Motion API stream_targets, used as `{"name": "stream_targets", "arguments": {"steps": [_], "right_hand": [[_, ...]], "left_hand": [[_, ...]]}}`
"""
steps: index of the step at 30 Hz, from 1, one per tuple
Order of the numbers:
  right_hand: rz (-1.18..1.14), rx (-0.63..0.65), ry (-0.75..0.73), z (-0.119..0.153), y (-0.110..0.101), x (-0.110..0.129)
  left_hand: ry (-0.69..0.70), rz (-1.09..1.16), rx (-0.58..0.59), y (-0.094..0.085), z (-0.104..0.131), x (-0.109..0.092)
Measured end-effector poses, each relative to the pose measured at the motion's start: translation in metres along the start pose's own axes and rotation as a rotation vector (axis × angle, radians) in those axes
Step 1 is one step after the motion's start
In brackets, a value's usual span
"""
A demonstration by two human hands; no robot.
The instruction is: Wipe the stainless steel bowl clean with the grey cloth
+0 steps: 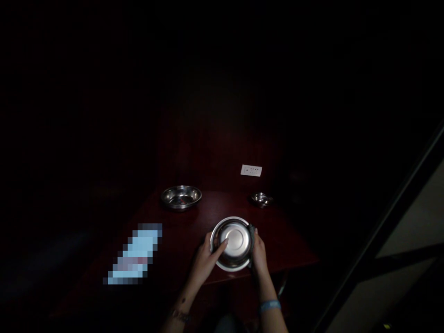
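Note:
A shiny metal bowl is held up over the table's front edge, its round underside turned toward me. My left hand grips the rim on the left, with the thumb lying over the bowl's outside. On the other side, my right hand is closed on a dark cloth pressed against the rim. The fingers behind the bowl are hidden.
Beyond my hands, a wide metal bowl sits at the table's back left and a smaller metal dish at the back right. A bright pixelated screen-like patch lies left on the dark red table. A white socket plate is on the wall.

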State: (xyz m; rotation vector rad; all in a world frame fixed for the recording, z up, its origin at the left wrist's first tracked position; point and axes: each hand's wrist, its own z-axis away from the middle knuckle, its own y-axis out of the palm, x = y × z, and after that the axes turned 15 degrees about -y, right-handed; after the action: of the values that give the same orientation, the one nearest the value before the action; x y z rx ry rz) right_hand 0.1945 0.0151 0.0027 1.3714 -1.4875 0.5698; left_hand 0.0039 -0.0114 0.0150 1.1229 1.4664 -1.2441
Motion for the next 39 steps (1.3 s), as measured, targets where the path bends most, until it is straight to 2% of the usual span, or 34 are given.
{"name": "stream_targets", "arguments": {"steps": [17, 22, 39], "right_hand": [[0.079, 0.029, -0.064, 0.0007, -0.0049, 0.0004], [0.08, 0.027, -0.039, 0.001, -0.0058, -0.0022], [0.072, 0.021, -0.034, 0.0038, -0.0054, 0.0004]], "left_hand": [[-0.004, 0.031, -0.004, 0.0025, -0.0028, 0.0009], [-0.023, -0.008, -0.03, 0.0006, -0.0034, 0.0026], [-0.055, -0.001, -0.001, 0.0009, -0.0045, 0.0054]]}}
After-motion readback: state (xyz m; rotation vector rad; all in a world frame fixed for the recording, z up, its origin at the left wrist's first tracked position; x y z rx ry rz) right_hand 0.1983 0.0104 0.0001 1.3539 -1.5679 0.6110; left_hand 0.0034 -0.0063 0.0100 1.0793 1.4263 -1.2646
